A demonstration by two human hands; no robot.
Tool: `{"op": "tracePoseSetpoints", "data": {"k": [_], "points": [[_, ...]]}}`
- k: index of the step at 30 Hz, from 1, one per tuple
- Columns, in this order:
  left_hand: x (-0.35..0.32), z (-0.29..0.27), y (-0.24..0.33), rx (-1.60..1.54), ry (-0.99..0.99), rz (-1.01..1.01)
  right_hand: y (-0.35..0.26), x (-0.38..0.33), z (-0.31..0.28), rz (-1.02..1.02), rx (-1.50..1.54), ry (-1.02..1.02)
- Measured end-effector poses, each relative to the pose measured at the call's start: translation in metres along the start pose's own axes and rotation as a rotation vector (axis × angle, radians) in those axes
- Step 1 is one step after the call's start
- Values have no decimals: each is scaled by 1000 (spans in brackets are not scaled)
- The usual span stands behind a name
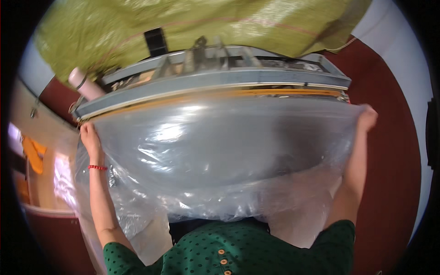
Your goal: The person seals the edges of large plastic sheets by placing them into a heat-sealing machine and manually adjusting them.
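A wide sheet of clear plastic film (220, 137) stretches between my two hands, its far edge drawn fairly straight. My left hand (90, 135), with a red bead bracelet on the wrist, is closed on the far left corner. At the far right corner my right hand (367, 118) grips the same film with its fingers folded. The near part of the film hangs crumpled in front of my body. Just beyond its far edge runs a long grey metal frame machine (220, 79) with an orange strip (293, 92) along its near side.
A pink bottle (86, 84) leans at the machine's left end. Behind stands a large yellow-green woven plastic cover (206, 23) with a dark rectangular piece (156, 42) against it. An orange cloth-like thing (33, 155) is at the left. Dark red floor (389, 183) lies to the right.
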State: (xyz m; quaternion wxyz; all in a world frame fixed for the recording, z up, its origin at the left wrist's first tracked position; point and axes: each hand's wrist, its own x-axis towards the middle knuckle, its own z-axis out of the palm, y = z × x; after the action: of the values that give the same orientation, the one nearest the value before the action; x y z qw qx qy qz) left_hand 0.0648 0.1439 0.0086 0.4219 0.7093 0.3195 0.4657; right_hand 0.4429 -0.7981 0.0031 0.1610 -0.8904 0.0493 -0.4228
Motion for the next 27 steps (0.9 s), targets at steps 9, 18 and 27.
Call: {"op": "tracePoseSetpoints", "data": {"k": [9, 18, 27], "points": [[68, 6, -115, -59, 3, 18, -95, -38, 123, 391, 660, -16], [72, 5, -112, -158, -61, 4, -109, -33, 119, 322, 387, 155], [61, 0, -100, -351, -15, -110, -132, -38, 94, 492, 882, 20]]}}
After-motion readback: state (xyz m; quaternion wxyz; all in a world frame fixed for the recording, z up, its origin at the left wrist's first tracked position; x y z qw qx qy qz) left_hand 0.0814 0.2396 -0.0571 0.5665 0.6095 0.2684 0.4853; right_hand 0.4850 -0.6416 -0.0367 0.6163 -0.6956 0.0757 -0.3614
